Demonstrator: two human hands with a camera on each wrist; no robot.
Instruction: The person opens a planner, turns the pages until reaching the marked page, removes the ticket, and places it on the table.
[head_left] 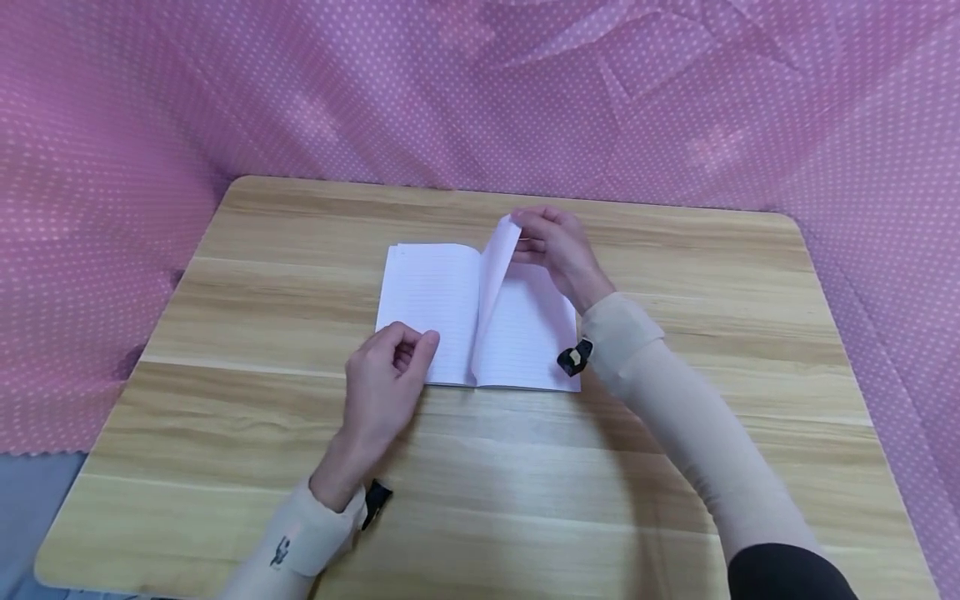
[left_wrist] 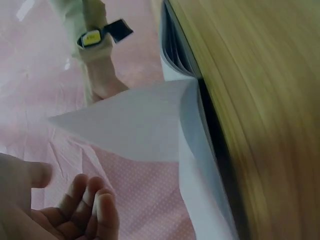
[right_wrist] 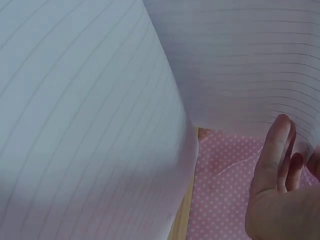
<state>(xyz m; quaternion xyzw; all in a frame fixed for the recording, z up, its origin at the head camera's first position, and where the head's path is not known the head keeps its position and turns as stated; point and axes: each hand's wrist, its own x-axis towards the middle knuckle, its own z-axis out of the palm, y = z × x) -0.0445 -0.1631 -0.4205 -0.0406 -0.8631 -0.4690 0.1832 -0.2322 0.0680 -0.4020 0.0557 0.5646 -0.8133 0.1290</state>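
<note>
An open lined notebook (head_left: pixel 431 292) lies on the wooden table, its spine running away from me. One page (head_left: pixel 497 260) stands raised above the spine and curves upward. Near its far top corner, my right hand (head_left: pixel 558 250) pinches that page between thumb and fingers. In the right wrist view the ruled lines bend where the hand (right_wrist: pixel 280 195) meets the paper. My left hand (head_left: pixel 384 379) hovers by the notebook's lower left corner, fingers loosely curled. The left wrist view shows its thumb apart from the fingers (left_wrist: pixel 107 215), with nothing held between them.
The wooden table (head_left: pixel 247 400) has rounded corners and extends on all sides of the notebook. Pink dotted cloth (head_left: pixel 480 100) hangs behind it and along both sides. Each wrist carries a small black camera mount (head_left: pixel 575 357) over a beige sleeve.
</note>
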